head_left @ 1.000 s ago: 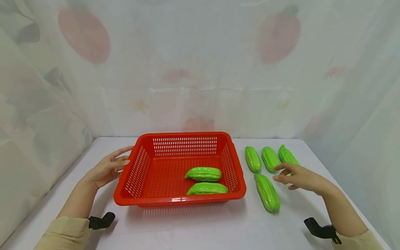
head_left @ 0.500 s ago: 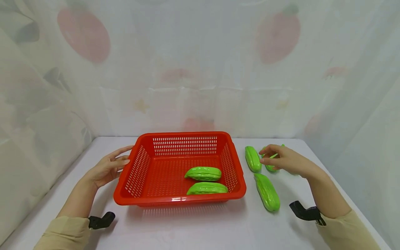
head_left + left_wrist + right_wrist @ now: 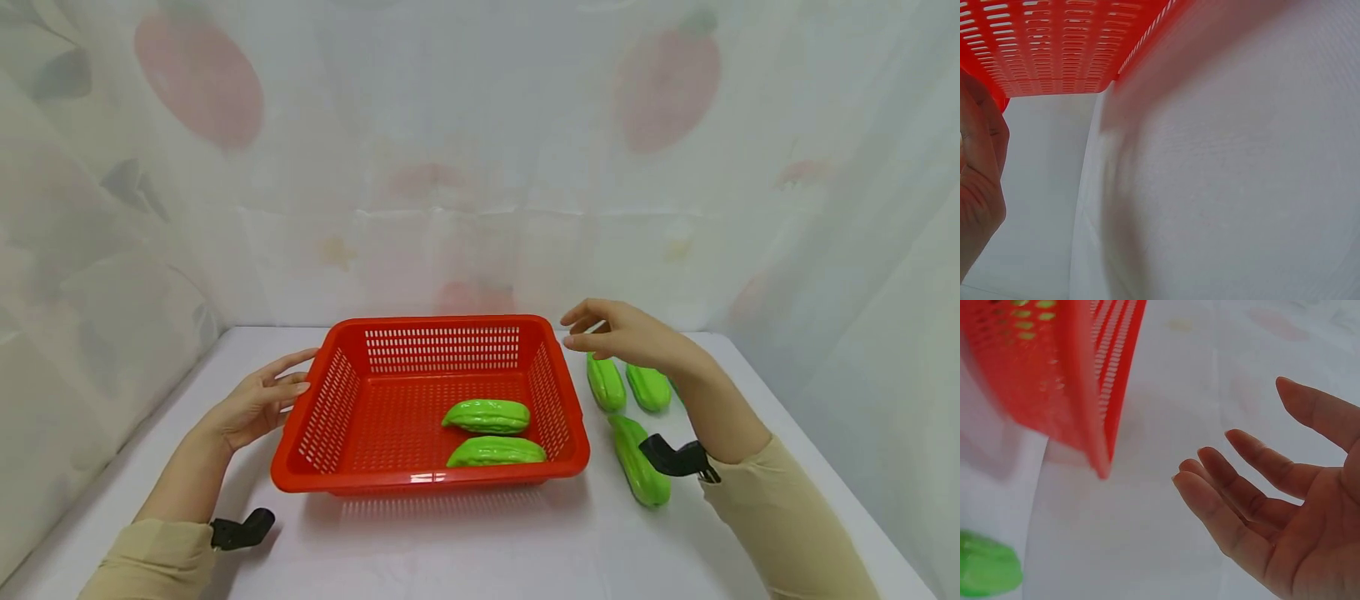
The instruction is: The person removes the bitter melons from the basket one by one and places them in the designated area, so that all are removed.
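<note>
A red plastic basket [image 3: 427, 477] stands mid-table with two green ridged bitter gourds [image 3: 487, 416] inside. At the basket's left side, my left hand [image 3: 258, 408] rests its extended fingers against the rim. The left wrist view shows that hand [image 3: 979, 169] beside the perforated red wall. My right hand [image 3: 630, 335] hovers by the basket's back right corner, fingers spread and loosely bent, holding nothing. In the right wrist view, bare space separates its fingers [image 3: 1254, 500] from the basket's rim [image 3: 1100, 465].
Right of the basket lie more bitter gourds: one at the front [image 3: 639, 467], one behind it [image 3: 606, 385] and another [image 3: 649, 388] beside that. The right arm mostly covers a further one. A printed curtain [image 3: 450, 167] closes off the back and sides.
My right hand has travelled left and away from me, from over the gourds to the basket's back right corner. The left hand, basket and gourds keep their places.
</note>
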Demonstrator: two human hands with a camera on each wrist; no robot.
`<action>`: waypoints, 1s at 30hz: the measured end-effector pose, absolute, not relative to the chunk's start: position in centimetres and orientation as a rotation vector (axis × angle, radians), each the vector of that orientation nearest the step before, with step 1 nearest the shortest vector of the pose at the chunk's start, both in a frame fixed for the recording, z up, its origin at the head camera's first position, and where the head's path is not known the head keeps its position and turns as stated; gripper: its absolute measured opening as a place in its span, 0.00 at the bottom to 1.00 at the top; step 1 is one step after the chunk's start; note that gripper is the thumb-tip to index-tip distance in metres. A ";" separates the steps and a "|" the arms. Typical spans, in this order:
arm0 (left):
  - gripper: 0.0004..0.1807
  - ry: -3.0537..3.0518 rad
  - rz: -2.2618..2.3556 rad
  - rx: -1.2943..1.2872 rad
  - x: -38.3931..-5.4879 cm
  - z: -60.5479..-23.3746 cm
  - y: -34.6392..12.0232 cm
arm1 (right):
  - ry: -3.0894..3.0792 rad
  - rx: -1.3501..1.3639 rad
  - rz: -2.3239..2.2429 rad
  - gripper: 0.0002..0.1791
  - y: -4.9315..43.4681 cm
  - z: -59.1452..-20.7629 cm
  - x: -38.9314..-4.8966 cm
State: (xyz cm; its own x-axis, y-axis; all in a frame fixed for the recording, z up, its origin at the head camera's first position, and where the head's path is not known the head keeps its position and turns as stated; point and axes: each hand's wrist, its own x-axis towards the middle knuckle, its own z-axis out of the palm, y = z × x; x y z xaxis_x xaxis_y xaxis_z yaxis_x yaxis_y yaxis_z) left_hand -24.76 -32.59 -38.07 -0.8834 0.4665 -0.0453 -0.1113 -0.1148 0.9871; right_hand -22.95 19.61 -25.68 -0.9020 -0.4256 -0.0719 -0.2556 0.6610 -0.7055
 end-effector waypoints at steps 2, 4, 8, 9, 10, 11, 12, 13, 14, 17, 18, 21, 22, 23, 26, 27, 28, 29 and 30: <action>0.25 1.780 2.055 0.378 -24.7 -38.0 -32.6 | 2.629 -0.566 -1.102 0.23 18.5 -25.2 -23.3; 0.25 1.780 2.056 0.368 -24.7 -37.9 -32.6 | 2.618 -0.590 -1.123 0.23 17.5 -24.8 -23.7; 0.25 1.774 2.056 0.363 -24.7 -37.9 -32.7 | 2.603 -0.634 -1.143 0.23 15.9 -24.5 -24.2; 0.25 1.772 2.057 0.363 -24.7 -37.9 -32.7 | 2.601 -0.644 -1.145 0.23 15.6 -24.5 -24.4; 0.25 1.771 2.058 0.363 -24.7 -37.9 -32.7 | 2.592 -0.652 -1.152 0.22 15.3 -24.5 -24.5; 0.25 1.771 2.058 0.365 -24.6 -37.9 -32.7 | 2.583 -0.660 -1.158 0.22 15.0 -24.6 -24.6; 0.25 1.772 2.058 0.365 -24.6 -37.9 -32.7 | 2.575 -0.671 -1.160 0.22 14.7 -24.7 -24.7; 0.25 1.773 2.058 0.365 -24.6 -38.0 -32.7 | 2.566 -0.678 -1.164 0.22 14.5 -24.8 -24.9; 0.25 1.773 2.057 0.366 -24.6 -38.0 -32.7 | 2.555 -0.688 -1.169 0.21 14.3 -25.0 -25.1; 0.25 1.776 2.054 0.369 -24.6 -38.0 -32.7 | 2.520 -0.693 -1.191 0.21 13.6 -25.5 -25.6; 0.25 1.778 2.053 0.371 -24.6 -38.0 -32.7 | 2.510 -0.688 -1.198 0.20 13.4 -25.7 -25.8; 0.25 1.781 2.051 0.375 -24.6 -38.0 -32.7 | 2.471 -0.667 -1.235 0.20 12.8 -26.0 -26.3; 0.25 1.780 2.051 0.377 -24.6 -38.0 -32.8 | 2.451 -0.659 -1.253 0.20 12.6 -26.1 -26.6; 0.25 1.779 2.053 0.378 -24.6 -38.0 -32.8 | 2.429 -0.653 -1.273 0.21 12.4 -26.3 -26.9; 0.25 1.775 2.055 0.376 -24.5 -38.0 -32.7 | 2.354 -0.649 -1.324 0.22 11.8 -26.7 -27.6; 0.25 1.774 2.056 0.375 -24.5 -38.0 -32.7 | 2.327 -0.644 -1.337 0.22 11.6 -26.9 -27.9; 0.25 1.772 2.056 0.378 -24.5 -38.1 -32.8 | 2.293 -0.640 -1.357 0.22 11.4 -27.2 -28.1; 0.25 1.773 2.055 0.378 -24.6 -38.1 -32.8 | 2.266 -0.631 -1.368 0.22 11.2 -27.4 -28.3; 0.25 1.773 2.053 0.379 -24.6 -38.1 -32.8 | 2.242 -0.625 -1.373 0.22 11.1 -27.5 -28.5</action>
State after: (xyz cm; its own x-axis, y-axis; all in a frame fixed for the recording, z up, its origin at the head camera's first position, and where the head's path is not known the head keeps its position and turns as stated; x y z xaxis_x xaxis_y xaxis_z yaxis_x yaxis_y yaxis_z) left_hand -24.57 -32.78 -38.08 -0.8835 0.4653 -0.0545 -0.1218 -0.1157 0.9858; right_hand -28.54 11.06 -27.54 -0.8030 -0.5818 -0.1292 -0.1495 0.4064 -0.9014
